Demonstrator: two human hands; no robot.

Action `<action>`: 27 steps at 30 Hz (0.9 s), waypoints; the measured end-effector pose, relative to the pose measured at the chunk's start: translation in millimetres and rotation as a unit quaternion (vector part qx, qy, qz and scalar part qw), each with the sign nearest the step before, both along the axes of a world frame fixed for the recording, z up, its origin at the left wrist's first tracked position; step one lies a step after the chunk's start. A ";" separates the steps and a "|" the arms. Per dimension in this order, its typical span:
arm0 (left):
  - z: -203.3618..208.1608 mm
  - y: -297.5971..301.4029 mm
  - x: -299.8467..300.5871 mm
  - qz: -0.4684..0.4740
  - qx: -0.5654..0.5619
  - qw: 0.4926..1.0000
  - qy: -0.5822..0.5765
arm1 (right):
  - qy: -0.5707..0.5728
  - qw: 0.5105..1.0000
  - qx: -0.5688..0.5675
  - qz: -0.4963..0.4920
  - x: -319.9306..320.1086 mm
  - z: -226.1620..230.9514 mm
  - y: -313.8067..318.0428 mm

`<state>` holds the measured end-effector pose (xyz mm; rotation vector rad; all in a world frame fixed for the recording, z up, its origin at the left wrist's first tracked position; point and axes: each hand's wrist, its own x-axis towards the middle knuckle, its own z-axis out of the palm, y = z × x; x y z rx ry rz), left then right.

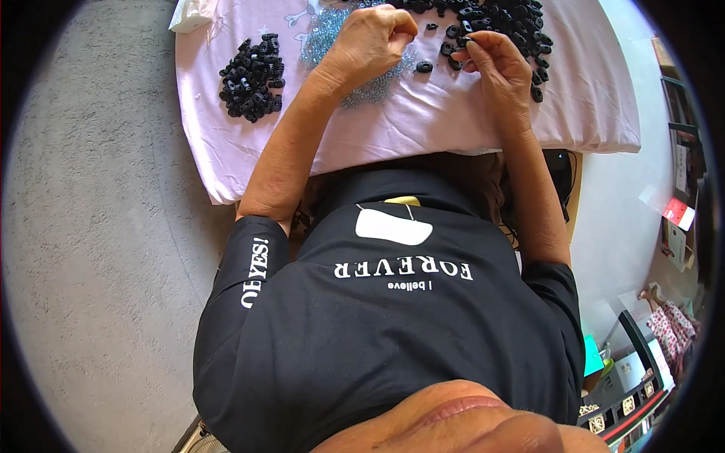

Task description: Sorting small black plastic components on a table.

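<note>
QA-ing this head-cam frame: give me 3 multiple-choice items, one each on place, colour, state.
1. Where is the smaller heap of black plastic pieces?
A. On the person's left
B. On the floor
C. In a box

2. What colour is the cloth?
A. Green
B. Pale pink
C. Black

3. What is the right hand doing?
A. Lying flat and empty
B. Pinching a small black piece
C. Holding scissors

A: it lies left of the left hand.
B: pale pink shows around the heaps.
B: the piece sits at its fingertips.
</note>
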<state>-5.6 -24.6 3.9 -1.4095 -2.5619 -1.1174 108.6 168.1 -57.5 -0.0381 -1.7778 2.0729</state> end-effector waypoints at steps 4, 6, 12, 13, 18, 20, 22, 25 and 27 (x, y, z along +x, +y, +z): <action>-16.2 -4.3 4.7 0.057 -0.089 0.992 0.071 | -0.006 1.000 0.004 -0.002 -0.1 2.8 0.5; -19.5 -2.4 4.4 0.060 -0.102 0.989 0.090 | 0.002 1.000 -0.008 0.004 0.1 5.5 -0.2; -8.5 8.7 6.2 0.070 -0.193 0.976 0.078 | 0.002 1.000 -0.008 0.017 1.0 0.9 2.5; -7.1 10.4 6.5 0.076 -0.217 0.971 0.065 | 0.000 1.000 -0.012 0.019 0.9 0.6 3.0; -13.0 11.4 5.1 0.069 -0.210 0.970 0.103 | 0.006 0.999 -0.016 0.039 0.9 1.3 3.6; -10.9 11.6 7.8 0.063 -0.181 0.973 0.131 | 0.004 0.999 -0.020 0.041 0.8 1.6 4.3; -5.5 13.6 10.5 0.040 -0.019 0.998 0.040 | 0.000 0.999 -0.017 0.046 0.7 1.0 5.7; 19.5 23.3 27.2 0.036 0.056 0.966 -0.249 | -0.010 0.997 -0.031 0.064 2.6 2.7 7.8; 10.3 25.9 26.9 0.010 0.094 0.958 -0.269 | -0.011 0.997 -0.036 0.066 2.1 3.7 6.5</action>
